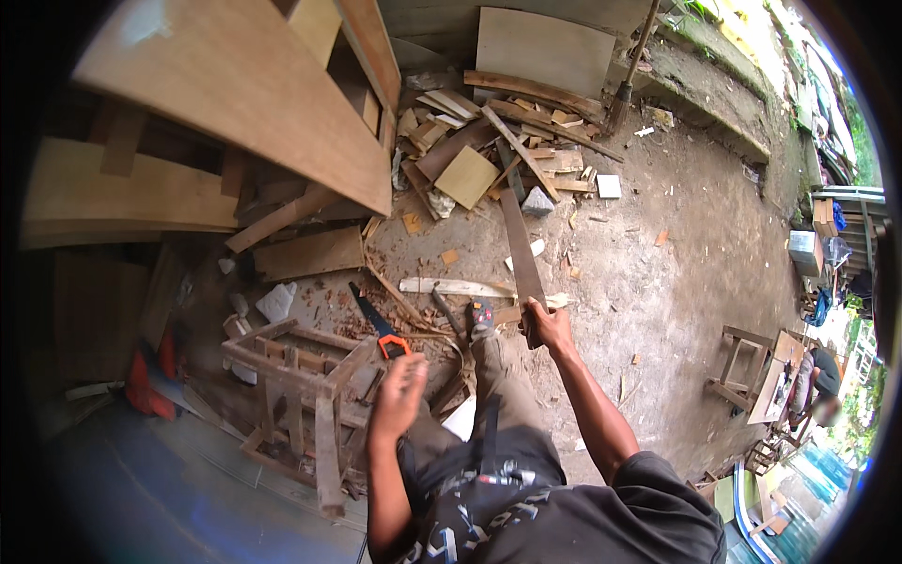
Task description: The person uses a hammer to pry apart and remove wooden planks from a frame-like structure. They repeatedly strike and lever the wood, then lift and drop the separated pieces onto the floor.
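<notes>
My right hand (548,324) is closed round the handle end of an old handsaw (522,249). Its long brown blade tapers away from me, over the littered ground. My left hand (399,395) is raised in front of my left leg, smeared by motion, so its fingers are unclear. Just beyond it, a second handsaw (393,345) with a dark blade and an orange handle lies among wood chips, apart from the hand as far as I can see. A rough wooden stool frame (324,385) stands to the left of my left hand.
A heap of wood offcuts (467,177) lies ahead, with a broom (622,103) beside it. Large wooden panels (254,94) jut in at upper left. A pale wood strip (451,287) lies before my foot. At far right, another person (824,376) is near a wooden table (778,376).
</notes>
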### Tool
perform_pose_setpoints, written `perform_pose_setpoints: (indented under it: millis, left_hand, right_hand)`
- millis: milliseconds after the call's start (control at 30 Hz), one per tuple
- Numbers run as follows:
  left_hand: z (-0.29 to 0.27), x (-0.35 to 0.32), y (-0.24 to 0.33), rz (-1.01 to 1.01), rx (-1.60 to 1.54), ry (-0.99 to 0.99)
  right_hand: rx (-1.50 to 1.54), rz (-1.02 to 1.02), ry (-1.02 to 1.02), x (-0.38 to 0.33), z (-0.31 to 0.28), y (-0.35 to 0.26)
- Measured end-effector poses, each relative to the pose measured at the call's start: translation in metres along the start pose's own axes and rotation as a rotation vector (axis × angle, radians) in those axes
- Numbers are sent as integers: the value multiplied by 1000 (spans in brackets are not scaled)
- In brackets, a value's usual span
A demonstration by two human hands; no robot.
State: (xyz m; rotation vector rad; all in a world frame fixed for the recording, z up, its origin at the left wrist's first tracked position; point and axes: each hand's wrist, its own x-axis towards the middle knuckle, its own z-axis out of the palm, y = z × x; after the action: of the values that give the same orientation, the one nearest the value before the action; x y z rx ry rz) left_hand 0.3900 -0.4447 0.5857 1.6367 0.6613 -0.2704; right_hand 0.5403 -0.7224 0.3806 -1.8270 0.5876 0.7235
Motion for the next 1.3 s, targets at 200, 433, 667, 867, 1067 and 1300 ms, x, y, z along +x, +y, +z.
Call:
perform_pose_setpoints:
  millis: [200, 433, 667, 867, 1067, 1300]
  left_hand:
    - [89, 116, -65, -205, 75, -327]
    - [119, 155, -199, -273, -235, 55]
    - [99, 96, -271, -533, -154, 166]
    - [91, 78, -286, -603, -264, 338]
    - [69, 30, -187, -355, -21, 331]
    - [12, -78, -15, -65, -132, 769]
  right_hand:
    - [-450, -327, 166, 167, -10, -42]
    - [-475, -326, 186, 320, 110, 39]
    - [-537, -166, 105, 383, 197, 182]
    - [-517, -322, -120, 403, 203, 171]
    - [-953, -521, -670, 306, 177, 111]
    - [-665, -600, -991, 151, 179, 23]
